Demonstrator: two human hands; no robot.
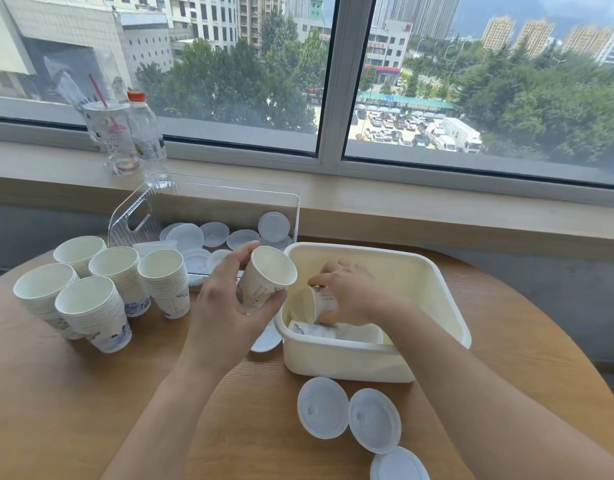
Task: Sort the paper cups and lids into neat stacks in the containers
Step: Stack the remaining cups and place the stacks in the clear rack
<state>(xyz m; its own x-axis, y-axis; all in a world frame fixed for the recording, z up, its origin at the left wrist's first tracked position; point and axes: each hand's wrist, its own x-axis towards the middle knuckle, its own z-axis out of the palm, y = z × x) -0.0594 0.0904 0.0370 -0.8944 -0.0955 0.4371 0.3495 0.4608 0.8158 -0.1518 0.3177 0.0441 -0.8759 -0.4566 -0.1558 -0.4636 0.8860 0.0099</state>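
- The left hand (225,303) grips a single paper cup (267,278) at the centre of the frame, fingers curled round its wall; the cup tilts with its open mouth up and to the right, white inside, with small dark print on its side.
- The right hand (350,296) reaches into the cream tub (447,299) right of centre and holds a second cup (314,303) there, fingers curled over it, its mouth turned left.
- Beneath that cup, at the tub's near wall, more cups (333,330) lie on their sides, white with a blue pattern at the base.
- At the left of the frame five cup stacks (115,271) stand upright on the tabletop (73,410), close together, rims banded tightly and blue-grey print near the bottoms.
- Behind them, above centre left, a clear container (139,216) with a cut-out handle holds loose translucent white lids (215,233), scattered flat and overlapping, one leaning against its right wall.
- Three more round lids (322,407) lie on the tabletop at the lower right, in front of the tub, each with a small raised spot; the last one is cut by the frame's edge.
- Another lid (265,341) lies partly under the tub's left corner.
- On the windowsill at the upper left stand a plastic cup with a red straw (108,133) and a red-capped bottle (146,129).
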